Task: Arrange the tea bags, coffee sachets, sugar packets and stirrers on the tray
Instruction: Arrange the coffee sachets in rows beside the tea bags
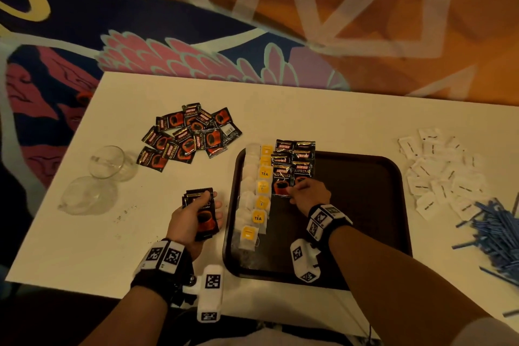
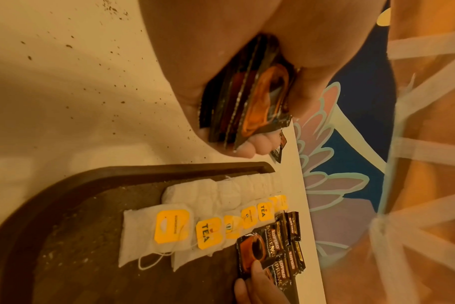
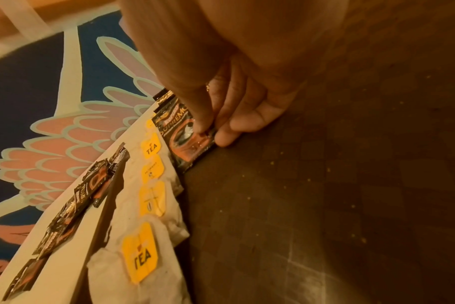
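White table (image 1: 337, 109) carries everything. Dark tray (image 1: 365, 205) lies in front of me. Along its left edge runs a column of tea bags (image 1: 254, 199), yellow tags facing up; just right of it, overlapping coffee sachets (image 1: 295, 160) sit at the far end. My right hand (image 1: 310, 195) is on the tray, thumb and fingertips pinching the near corner of the nearest sachet (image 3: 192, 142), which lies flat against the tea bags. My left hand (image 1: 193, 222), off the tray's left side, grips a small stack of sachets (image 2: 249, 102), fingers curled round. Loose sachet pile (image 1: 191, 135) far left; sugar packets (image 1: 441, 166) and blue stirrers (image 1: 494, 230) right.
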{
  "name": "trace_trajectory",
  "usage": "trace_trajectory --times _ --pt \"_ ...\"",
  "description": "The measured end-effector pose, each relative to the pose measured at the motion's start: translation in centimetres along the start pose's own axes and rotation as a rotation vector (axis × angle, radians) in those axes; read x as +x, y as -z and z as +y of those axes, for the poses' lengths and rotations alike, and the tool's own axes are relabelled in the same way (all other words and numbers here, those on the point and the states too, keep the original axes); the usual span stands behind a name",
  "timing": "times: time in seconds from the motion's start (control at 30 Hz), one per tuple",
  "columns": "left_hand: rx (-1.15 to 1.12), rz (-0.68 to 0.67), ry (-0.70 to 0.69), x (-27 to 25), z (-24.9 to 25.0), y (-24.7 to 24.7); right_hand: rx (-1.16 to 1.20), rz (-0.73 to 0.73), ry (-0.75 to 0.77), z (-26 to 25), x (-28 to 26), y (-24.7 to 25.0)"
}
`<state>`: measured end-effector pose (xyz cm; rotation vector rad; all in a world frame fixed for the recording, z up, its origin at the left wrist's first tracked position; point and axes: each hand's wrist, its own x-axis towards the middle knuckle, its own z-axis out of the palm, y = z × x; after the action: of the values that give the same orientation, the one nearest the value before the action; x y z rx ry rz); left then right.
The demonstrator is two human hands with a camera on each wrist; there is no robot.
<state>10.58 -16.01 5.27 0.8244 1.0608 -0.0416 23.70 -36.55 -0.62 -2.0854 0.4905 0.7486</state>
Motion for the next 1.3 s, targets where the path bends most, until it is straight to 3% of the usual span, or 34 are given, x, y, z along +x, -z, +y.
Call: trace_trajectory --times 0.13,0.43,0.53,0.7,0.93,1.1,1.3 --pt "-0.037 -0.04 0.048 -0.3 0.1 -0.9 -0.005 -0.007 0.011 0.1 -0.1 0.1" --pt "0.248 0.078 -0.054 -0.3 -0.3 -2.5 -0.017 -0.053 0.103 0.2 -2.1 1.8" --pt "0.301 0.086 -0.073 -0.3 -0.5 -3.7 -0.007 -0.193 0.215 -0.5 -4.3 1.9" --pt "0.31 -0.02 -0.068 -1.5 -1.4 -6.9 0.032 -0.456 0.341 -1.6 -7.8 1.8" --pt "0.268 -0.078 -0.015 -1.9 -2.3 -9.5 -0.002 -0.355 0.373 -0.8 -8.1 3.3" --pt "0.423 0.003 -0.015 -0.8 -2.6 -9.7 -0.1 -0.313 0.416 0.2 -7.9 3.7" --pt "0.388 0.117 0.039 -0.1 -2.7 -8.3 -0.088 -0.278 0.291 1.6 -6.1 4.5"
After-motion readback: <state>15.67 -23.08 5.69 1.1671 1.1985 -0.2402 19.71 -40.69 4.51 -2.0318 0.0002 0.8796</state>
